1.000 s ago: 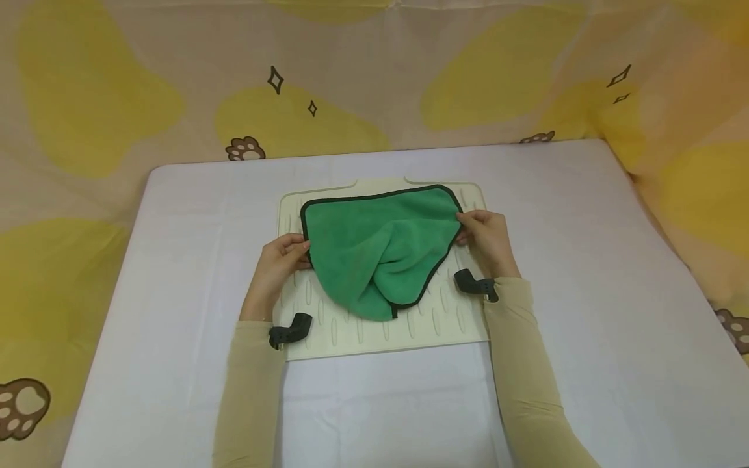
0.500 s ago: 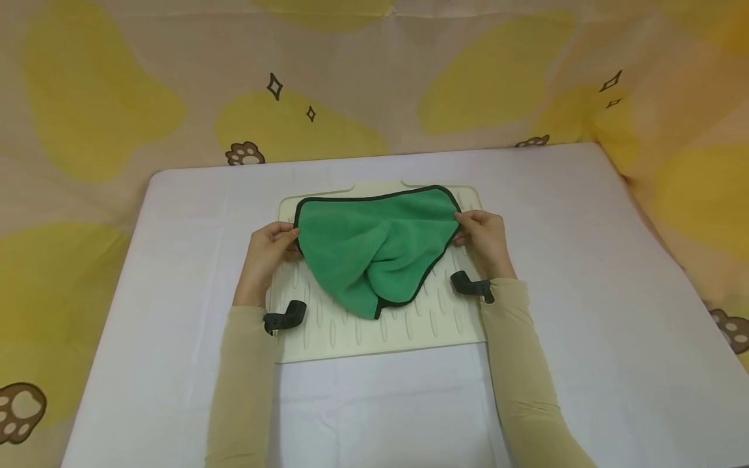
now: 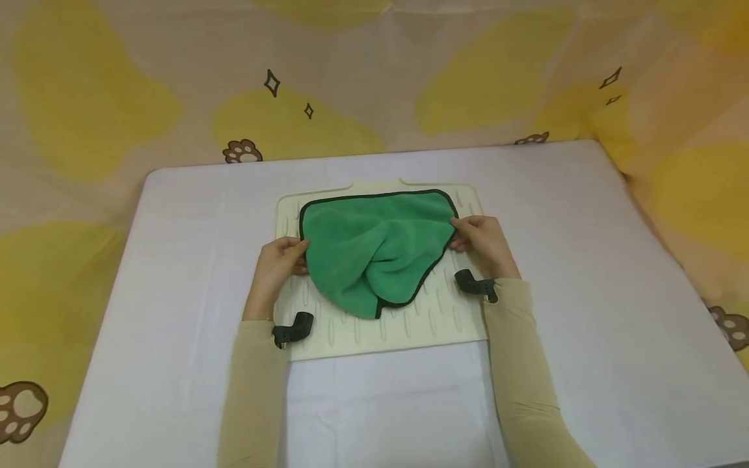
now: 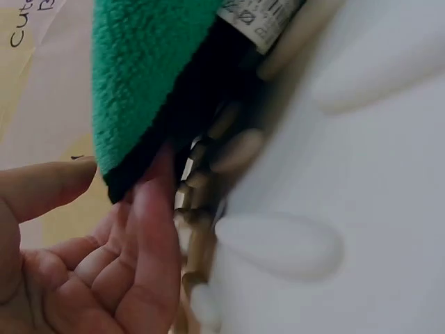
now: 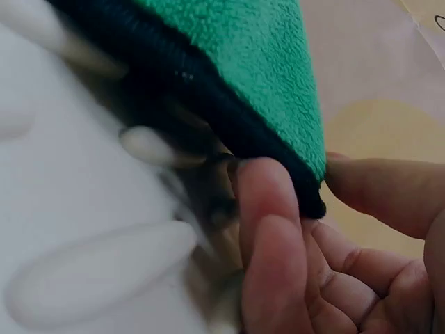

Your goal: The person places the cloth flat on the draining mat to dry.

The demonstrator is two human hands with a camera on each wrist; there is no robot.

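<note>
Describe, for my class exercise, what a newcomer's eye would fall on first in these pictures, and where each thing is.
Probably the dark-edged green cloth, spread with folds above the pale ribbed mat near the middle of the white table. Next, the left hand and right hand, pinching its opposite side edges. Behind the table, the backdrop stands out with its big yellow patches.
</note>
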